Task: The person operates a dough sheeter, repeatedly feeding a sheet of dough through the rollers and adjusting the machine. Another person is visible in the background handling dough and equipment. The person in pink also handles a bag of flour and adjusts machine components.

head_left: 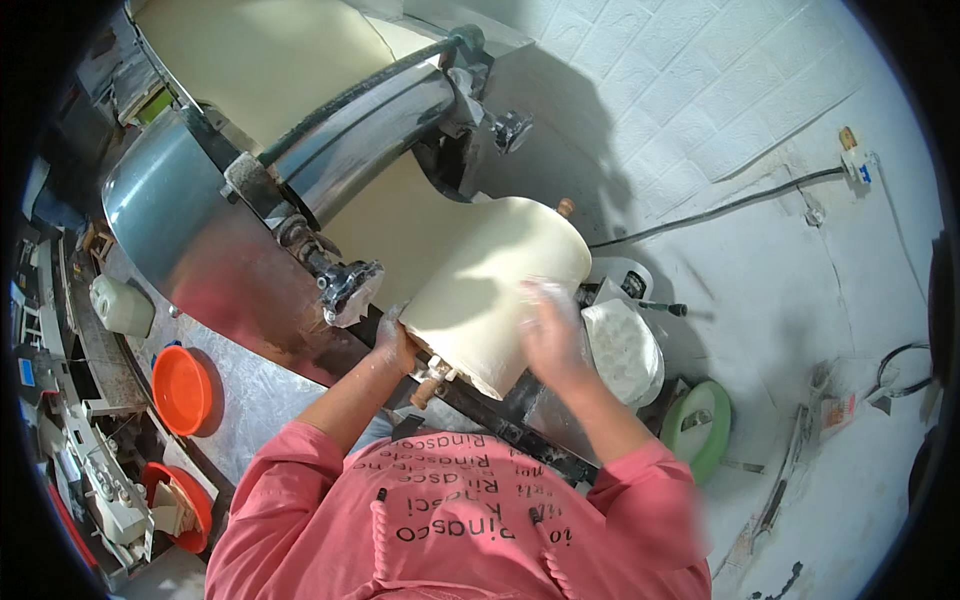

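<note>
A pale dough sheet (382, 222) comes out from under the machine's metal roller (365, 130) and winds onto a thick dough roll (490, 270). The roll sits on a wooden rod, whose handle ends (428, 385) stick out at both ends. My left hand (396, 342) rests against the roll's left edge with its fingers stretched along the dough, partly hidden by it. Over the near right side of the roll is my right hand (550, 330), white with flour and smeared by motion. Its finger positions do not show clearly.
Two hand knobs (350, 292) (511, 131) jut from the machine beside the dough. A curved metal side panel (185, 225) lies left. Orange basins (182, 390) and a whitish jug (122, 305) are further left. A white bag (622, 350) and green basin (698, 430) stand right, near a white wall.
</note>
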The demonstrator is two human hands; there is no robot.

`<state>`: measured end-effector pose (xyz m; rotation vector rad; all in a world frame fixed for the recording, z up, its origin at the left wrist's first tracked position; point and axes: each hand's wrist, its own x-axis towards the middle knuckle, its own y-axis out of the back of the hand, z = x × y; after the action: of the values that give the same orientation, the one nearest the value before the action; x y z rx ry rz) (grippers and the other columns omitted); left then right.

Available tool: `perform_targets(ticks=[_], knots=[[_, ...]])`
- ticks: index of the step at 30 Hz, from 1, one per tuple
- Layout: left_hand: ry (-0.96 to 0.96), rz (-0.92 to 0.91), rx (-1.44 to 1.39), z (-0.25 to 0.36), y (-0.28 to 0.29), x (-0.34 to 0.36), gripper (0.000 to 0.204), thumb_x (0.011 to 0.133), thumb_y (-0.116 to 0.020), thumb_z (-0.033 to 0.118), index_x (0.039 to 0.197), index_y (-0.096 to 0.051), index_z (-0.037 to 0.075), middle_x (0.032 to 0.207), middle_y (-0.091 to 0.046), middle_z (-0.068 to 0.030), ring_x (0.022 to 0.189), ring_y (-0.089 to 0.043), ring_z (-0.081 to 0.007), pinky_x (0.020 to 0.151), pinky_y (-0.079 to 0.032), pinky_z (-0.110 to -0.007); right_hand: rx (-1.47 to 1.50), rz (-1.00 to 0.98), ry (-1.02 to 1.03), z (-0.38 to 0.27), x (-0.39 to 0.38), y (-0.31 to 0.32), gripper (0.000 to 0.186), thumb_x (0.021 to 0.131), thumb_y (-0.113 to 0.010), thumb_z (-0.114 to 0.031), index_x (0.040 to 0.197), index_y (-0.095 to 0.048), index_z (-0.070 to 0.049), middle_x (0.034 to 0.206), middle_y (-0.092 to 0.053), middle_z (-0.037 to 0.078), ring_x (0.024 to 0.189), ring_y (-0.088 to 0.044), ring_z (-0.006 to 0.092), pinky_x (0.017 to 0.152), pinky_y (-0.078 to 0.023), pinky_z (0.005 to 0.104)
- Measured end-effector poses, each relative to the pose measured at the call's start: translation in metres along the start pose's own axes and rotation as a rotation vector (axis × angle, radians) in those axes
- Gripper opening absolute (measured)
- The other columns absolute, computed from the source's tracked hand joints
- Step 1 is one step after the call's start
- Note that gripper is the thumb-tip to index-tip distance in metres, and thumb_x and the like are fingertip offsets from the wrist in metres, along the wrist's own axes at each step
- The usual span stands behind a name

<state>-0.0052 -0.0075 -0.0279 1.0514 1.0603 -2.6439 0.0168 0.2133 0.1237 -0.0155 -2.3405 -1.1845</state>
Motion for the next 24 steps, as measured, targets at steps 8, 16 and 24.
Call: perform_targets(ticks=[8,16,24], knots=[[-0.334,0.068,0.168,0.027,-0.048,-0.054,0.043,0.089,-0.05,0.039,0.115,-0.054,0.005,0.111,-0.058,-0.0055,0.105,-0.048,-0.0173,0.093,-0.033,-0.031,-0.572,-0.5,0.058,0.036,0.125,-0.058,0.05,0.088,-0.039,-0.046,0.107,-0.064,-0.007,0.126,-0.052,0.013,0.122,-0.044,0.0261,0.107,-0.019,0.0491],[-0.077,-0.193,-0.153,0.017,0.006,-0.004,0.036,0.089,-0.046,0.036,0.113,-0.056,0.011,0.109,-0.061,-0.0062,0.102,-0.054,-0.0204,0.092,-0.039,-0.037,-0.363,-0.798,0.33,-0.073,0.068,-0.065,0.048,0.087,-0.043,-0.041,0.118,-0.055,-0.006,0.122,-0.055,0.011,0.113,-0.051,0.026,0.101,-0.031,0.0419],[-0.14,0.087,0.107,0.021,-0.032,-0.03,0.036,0.088,-0.044,0.037,0.104,-0.058,0.009,0.102,-0.062,-0.0074,0.091,-0.058,-0.0214,0.084,-0.045,-0.035,-0.493,-0.6,0.133,0.024,0.101,-0.042,0.05,0.089,-0.038,-0.049,0.11,-0.063,-0.012,0.112,-0.062,0.009,0.12,-0.046,0.0228,0.106,-0.019,0.0498]])
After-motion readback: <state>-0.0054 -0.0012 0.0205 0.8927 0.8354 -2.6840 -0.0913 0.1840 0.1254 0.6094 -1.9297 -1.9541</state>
